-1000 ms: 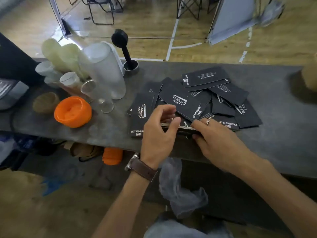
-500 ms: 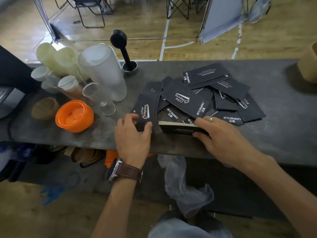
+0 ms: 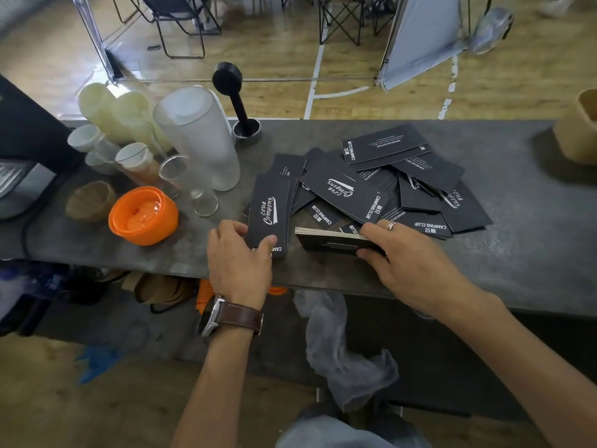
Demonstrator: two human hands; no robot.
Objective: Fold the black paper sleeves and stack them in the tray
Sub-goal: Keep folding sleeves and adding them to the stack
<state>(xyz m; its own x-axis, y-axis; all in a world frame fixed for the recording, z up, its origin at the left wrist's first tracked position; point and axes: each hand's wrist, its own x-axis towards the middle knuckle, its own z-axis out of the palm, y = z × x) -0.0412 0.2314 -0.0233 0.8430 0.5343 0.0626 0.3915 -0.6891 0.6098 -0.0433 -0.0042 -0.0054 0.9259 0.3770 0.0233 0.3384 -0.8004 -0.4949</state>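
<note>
I stand at a drinks counter (image 3: 484,253), a pop-up coffee stall by the look of it. Left of the printed "DRINK&COFFEE" cup sleeves (image 3: 384,150) stand stacked plastic cups (image 3: 106,114) and a frosted jug (image 3: 197,137); just beyond them a coffee tamper (image 3: 237,101). Beyond the counter lie a wooden court floor (image 3: 355,92) and folding camp chairs (image 3: 339,17).

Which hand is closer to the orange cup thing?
The left hand. It grips a black sleeve just right of the orange cup. The right hand is farther right, holding the stack of sleeves.
</note>
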